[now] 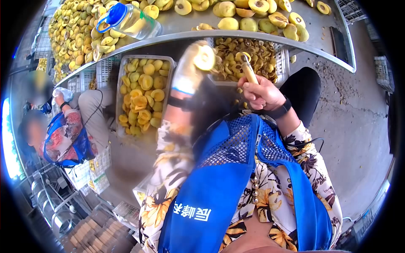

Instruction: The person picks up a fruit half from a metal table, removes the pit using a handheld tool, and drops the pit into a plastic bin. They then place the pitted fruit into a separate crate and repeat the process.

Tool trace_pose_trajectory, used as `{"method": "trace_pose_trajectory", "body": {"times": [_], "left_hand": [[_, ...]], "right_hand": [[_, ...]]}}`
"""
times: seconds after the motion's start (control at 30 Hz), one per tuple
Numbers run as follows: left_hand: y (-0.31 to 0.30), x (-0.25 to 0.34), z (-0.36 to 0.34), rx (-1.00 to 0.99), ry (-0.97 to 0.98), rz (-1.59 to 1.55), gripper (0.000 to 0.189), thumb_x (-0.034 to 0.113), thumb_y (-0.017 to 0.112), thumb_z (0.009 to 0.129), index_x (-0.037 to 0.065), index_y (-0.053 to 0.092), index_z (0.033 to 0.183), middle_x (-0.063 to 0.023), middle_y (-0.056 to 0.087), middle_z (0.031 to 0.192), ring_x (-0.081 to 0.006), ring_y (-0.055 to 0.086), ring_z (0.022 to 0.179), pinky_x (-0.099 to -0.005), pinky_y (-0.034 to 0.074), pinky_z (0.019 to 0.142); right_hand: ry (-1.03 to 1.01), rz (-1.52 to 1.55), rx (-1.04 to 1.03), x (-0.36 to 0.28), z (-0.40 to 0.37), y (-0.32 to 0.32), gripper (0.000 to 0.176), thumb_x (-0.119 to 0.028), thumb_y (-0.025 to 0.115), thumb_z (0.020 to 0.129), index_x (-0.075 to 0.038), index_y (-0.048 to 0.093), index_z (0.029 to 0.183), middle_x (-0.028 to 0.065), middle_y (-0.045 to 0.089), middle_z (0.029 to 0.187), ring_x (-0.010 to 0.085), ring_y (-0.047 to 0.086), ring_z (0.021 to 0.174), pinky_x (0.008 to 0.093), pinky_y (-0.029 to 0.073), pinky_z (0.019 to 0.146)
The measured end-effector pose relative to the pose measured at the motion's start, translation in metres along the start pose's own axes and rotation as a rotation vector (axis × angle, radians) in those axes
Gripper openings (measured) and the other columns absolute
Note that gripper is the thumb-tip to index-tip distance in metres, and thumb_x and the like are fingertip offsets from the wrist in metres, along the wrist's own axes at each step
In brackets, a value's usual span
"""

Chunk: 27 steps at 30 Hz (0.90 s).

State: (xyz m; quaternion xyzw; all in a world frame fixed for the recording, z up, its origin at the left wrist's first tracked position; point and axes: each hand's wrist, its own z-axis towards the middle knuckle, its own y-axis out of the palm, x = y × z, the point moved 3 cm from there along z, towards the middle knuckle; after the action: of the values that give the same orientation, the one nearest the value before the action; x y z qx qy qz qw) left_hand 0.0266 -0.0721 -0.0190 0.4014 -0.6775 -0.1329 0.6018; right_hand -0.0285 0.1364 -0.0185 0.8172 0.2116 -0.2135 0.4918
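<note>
My left hand (187, 69), in a pale glove and blurred by motion, holds a yellow halved fruit (204, 57) with its cut face showing. My bare right hand (263, 93) is closed around the wooden handle of a pitting tool (249, 71). The tool points up, with a ring of yellow at its metal tip. Behind the tool lies a crate of brown and yellow fruit scraps (225, 82). To the left of my left hand is a plastic crate (172, 69) of yellow fruit halves.
A metal-edged table (320, 50) holds a big heap of fruit (76, 33), more halves and a blue-capped bottle (139, 25). At the left sits another person (69, 135) in a blue apron. Stacked crates (90, 173) and debris on the floor also show.
</note>
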Motion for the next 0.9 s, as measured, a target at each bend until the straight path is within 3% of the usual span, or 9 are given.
{"method": "trace_pose_trajectory", "body": {"times": [0.07, 0.17, 0.3, 0.4, 0.43, 0.57, 0.6, 0.77, 0.9], "left_hand": [[0.005, -0.023, -0.002, 0.019, -0.012, 0.164, 0.026, 0.017, 0.054, 0.085, 0.0, 0.052, 0.105, -0.0092, 0.058, 0.087, -0.0192, 0.059, 0.08, -0.0271, 0.049, 0.071], [0.026, -0.044, -0.003, -0.118, -0.078, 0.171, 0.022, 0.012, 0.057, 0.084, 0.003, 0.054, 0.103, -0.0029, 0.057, 0.088, -0.0092, 0.054, 0.076, -0.0218, 0.045, 0.069], [0.036, -0.053, 0.0, -0.098, -0.174, 0.335, 0.028, 0.022, 0.056, 0.085, 0.004, 0.054, 0.107, -0.0075, 0.059, 0.1, -0.014, 0.055, 0.092, -0.0249, 0.045, 0.081], [0.043, -0.049, -0.004, -0.005, 0.108, 0.523, 0.033, 0.032, 0.051, 0.089, 0.004, 0.055, 0.104, -0.0083, 0.061, 0.094, -0.0181, 0.059, 0.085, -0.0293, 0.049, 0.077], [0.041, -0.052, -0.003, 0.053, 0.0, 0.343, 0.034, 0.037, 0.051, 0.088, 0.005, 0.056, 0.1, -0.0071, 0.061, 0.09, -0.0172, 0.059, 0.082, -0.0287, 0.049, 0.073], [0.035, -0.054, -0.003, 0.191, -0.216, -0.116, 0.042, 0.051, 0.046, 0.087, 0.01, 0.057, 0.088, -0.0072, 0.061, 0.082, -0.0202, 0.058, 0.077, -0.0341, 0.05, 0.066], [0.036, -0.052, -0.003, 0.172, -0.205, -0.135, 0.042, 0.051, 0.046, 0.087, 0.01, 0.057, 0.088, -0.0074, 0.061, 0.082, -0.0205, 0.058, 0.076, -0.035, 0.05, 0.067], [0.04, -0.056, -0.004, 0.198, -0.14, -0.172, 0.039, 0.048, 0.046, 0.088, 0.01, 0.055, 0.092, -0.0095, 0.06, 0.081, -0.0238, 0.058, 0.076, -0.0381, 0.049, 0.067], [0.05, -0.06, -0.008, 0.002, -0.167, -0.288, 0.04, 0.044, 0.044, 0.089, 0.007, 0.054, 0.096, -0.0125, 0.059, 0.085, -0.0264, 0.059, 0.076, -0.0375, 0.05, 0.067]], "right_hand": [[0.016, 0.081, -0.093, -0.001, 0.0, 0.003, 0.017, -0.016, 0.046, 0.092, -0.001, 0.045, 0.101, 0.0016, 0.042, 0.058, 0.0031, 0.028, 0.033, 0.0187, 0.027, 0.028], [0.06, 0.077, -0.126, 0.002, -0.004, 0.006, 0.016, -0.016, 0.046, 0.092, -0.001, 0.046, 0.1, 0.0016, 0.042, 0.058, 0.0029, 0.029, 0.033, 0.0185, 0.028, 0.028], [0.085, -0.067, -0.079, 0.005, 0.001, 0.009, 0.011, -0.014, 0.048, 0.09, -0.003, 0.046, 0.087, 0.0021, 0.043, 0.054, 0.0031, 0.031, 0.033, 0.019, 0.029, 0.028], [-0.238, -0.679, 0.579, -0.001, 0.006, -0.008, 0.021, -0.021, 0.058, 0.084, -0.004, 0.046, 0.083, 0.0017, 0.049, 0.056, 0.0069, 0.04, 0.034, 0.0216, 0.033, 0.032], [-0.366, -0.853, 0.839, -0.003, 0.009, -0.018, 0.022, -0.022, 0.059, 0.083, -0.003, 0.047, 0.084, 0.0014, 0.05, 0.056, 0.0072, 0.041, 0.035, 0.0214, 0.033, 0.032], [-0.597, -1.328, 0.684, -0.017, -0.008, 0.011, 0.029, -0.023, 0.062, 0.078, 0.002, 0.049, 0.087, 0.0163, 0.056, 0.063, 0.0299, 0.057, 0.053, 0.0362, 0.045, 0.05], [-0.451, -1.248, 0.684, -0.013, -0.008, 0.014, 0.032, -0.024, 0.063, 0.077, 0.003, 0.048, 0.086, 0.0238, 0.057, 0.071, 0.0401, 0.057, 0.067, 0.0415, 0.045, 0.06], [-0.389, -1.356, 0.629, -0.009, -0.008, 0.034, 0.027, -0.021, 0.058, 0.08, 0.003, 0.045, 0.082, 0.0283, 0.056, 0.07, 0.0448, 0.055, 0.071, 0.0486, 0.043, 0.061], [-0.429, -1.353, 0.641, 0.006, -0.002, 0.02, 0.024, -0.018, 0.055, 0.081, 0.003, 0.042, 0.083, 0.0293, 0.055, 0.069, 0.0468, 0.054, 0.07, 0.0513, 0.041, 0.061]]}}
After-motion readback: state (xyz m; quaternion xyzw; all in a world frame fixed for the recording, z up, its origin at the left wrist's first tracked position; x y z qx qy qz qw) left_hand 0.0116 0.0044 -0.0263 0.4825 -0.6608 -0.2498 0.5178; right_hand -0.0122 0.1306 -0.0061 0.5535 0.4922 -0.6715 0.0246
